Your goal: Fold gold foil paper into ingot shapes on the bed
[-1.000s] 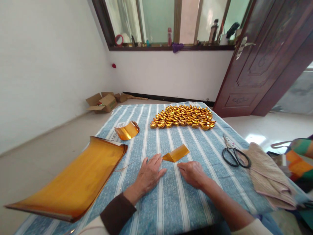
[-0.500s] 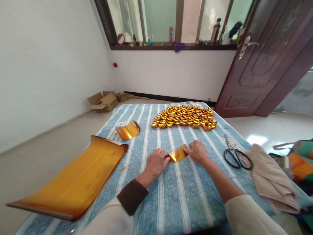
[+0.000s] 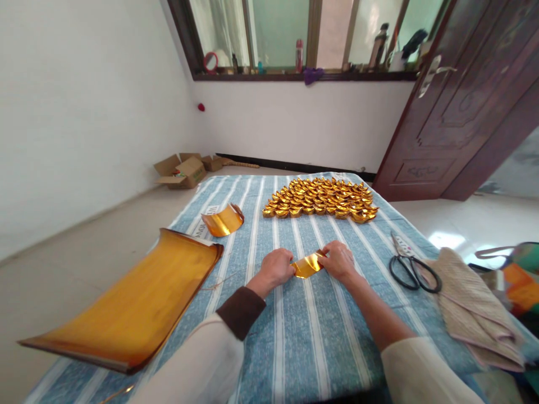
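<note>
A small strip of shiny gold paper stretches between my hands, low over the striped cloth. My left hand pinches its left end, fingers curled in. At the other end my right hand grips the paper between thumb and fingers. Beyond them sits a cluster of folded gold paper ingots, packed in rows. A curled piece of gold paper lies to the left, and a stack of large gold sheets is nearer me on that side.
Black-handled scissors and a folded beige towel lie on the right of the striped cloth. An open cardboard box stands on the floor at the far left. A brown door is at the right.
My left hand has curled more tightly at the strip's left end, and the strip's left corner looks folded differently. My right hand keeps its grip. The view has shifted slightly.
</note>
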A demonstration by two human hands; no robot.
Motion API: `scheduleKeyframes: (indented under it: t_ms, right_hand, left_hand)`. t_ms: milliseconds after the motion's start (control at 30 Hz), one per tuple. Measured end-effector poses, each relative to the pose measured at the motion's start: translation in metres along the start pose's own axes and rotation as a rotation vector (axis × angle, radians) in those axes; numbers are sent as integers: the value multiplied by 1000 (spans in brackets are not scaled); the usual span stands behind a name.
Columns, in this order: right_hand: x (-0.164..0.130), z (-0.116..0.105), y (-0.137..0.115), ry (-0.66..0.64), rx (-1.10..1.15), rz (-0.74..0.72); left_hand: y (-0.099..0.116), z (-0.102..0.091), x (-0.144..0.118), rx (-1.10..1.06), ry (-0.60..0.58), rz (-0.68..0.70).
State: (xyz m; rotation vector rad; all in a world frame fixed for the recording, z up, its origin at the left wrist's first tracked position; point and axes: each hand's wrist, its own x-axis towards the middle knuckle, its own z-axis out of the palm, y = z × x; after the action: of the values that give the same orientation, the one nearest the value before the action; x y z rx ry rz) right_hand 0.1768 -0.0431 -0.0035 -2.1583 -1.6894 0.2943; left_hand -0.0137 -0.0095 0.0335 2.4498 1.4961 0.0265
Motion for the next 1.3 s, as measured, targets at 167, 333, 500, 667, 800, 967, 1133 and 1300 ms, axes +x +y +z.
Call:
scheduleKeyframes:
  t_ms: [167, 333, 500, 667, 800, 967, 1133, 1300]
  right_hand:
    - [1, -1, 3, 5, 145, -9]
    - [-3, -5, 7, -11, 315, -43]
    - [-7, -9, 9, 17, 416, -26]
    - [-10, -7, 8, 36, 488, 36]
    - [-10, -3, 10, -26, 639, 68]
    - [-13, -4, 11, -115, 856, 33]
    - [-20, -10, 3, -30, 999, -77]
    - [-35, -5, -7, 242, 777, -320]
  left_hand:
    - [-3, -2, 6, -101, -59, -13]
    - [-8, -5, 7, -199, -123, 14]
    - [-14, -7, 4, -278, -169, 53]
    - [-17, -2, 1, -323, -170, 75]
    - [-18, 4, -2, -340, -130, 114]
    - [-22, 8, -6, -322, -51, 195]
    - [-25, 1, -7, -214, 149, 290]
    - [-34, -4, -12, -42, 347, 428]
